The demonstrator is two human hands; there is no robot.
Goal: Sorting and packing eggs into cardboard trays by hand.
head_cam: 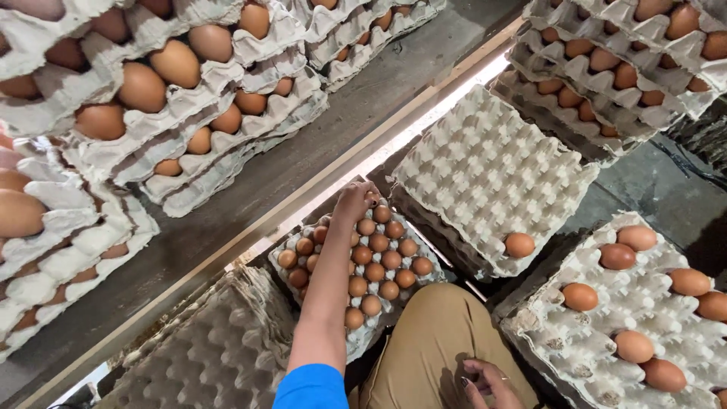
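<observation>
Resting on a tan-trousered knee, the right hand [491, 381] holds nothing, fingers loosely curled. Stretched forward, the left hand [354, 201] pinches a brown egg [373, 198] over the far edge of a nearly full egg tray [354, 344]; right of it, a stacked grey tray [485, 163] holds one egg [519, 245].

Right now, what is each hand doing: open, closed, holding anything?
Left hand: reaching over the far edge of the full egg tray, fingers curled; grip cannot be told.
Right hand: open, resting on the tan trouser leg, empty.
</observation>
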